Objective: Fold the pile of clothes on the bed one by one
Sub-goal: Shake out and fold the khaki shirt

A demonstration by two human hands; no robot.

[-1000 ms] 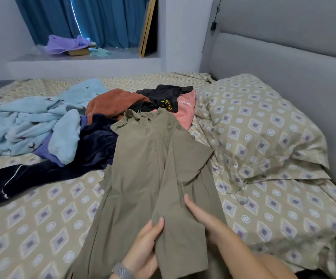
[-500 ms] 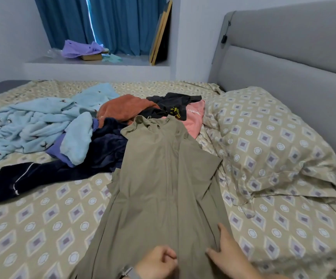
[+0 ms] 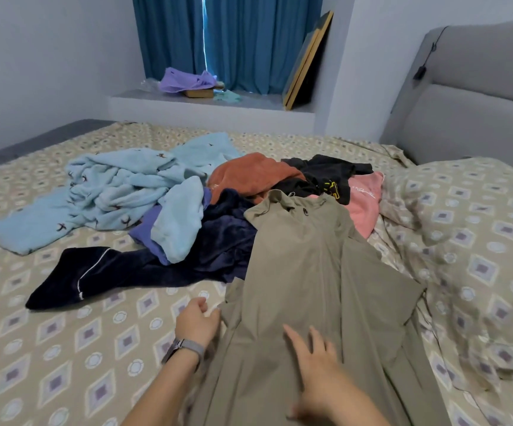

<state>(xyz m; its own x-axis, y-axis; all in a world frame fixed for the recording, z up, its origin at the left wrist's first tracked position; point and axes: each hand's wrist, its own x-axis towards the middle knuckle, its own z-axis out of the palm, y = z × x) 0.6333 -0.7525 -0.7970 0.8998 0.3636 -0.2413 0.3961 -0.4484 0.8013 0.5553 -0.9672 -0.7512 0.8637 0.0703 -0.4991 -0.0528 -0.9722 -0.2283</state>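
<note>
Left hand (image 3: 198, 322) has shifted to the smooth olive garment's (image 3: 307, 272) left edge.

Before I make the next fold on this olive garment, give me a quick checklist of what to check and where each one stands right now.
1. Olive garment spread lengthwise on the bed sheet: ok.
2. Right hand flat on the cloth to pin it: ok, fingers straight.
3. Left hand gripping the left edge: cannot tell; it sits at the edge, fingers curled, but the grip is blurred.
4. Right sleeve folded in over the body: ok.
5. Collar end clear of the pile: not ok, it overlaps the navy garment and pink garment.
6. Cloth smooth: not ok, long creases run down it.
</note>
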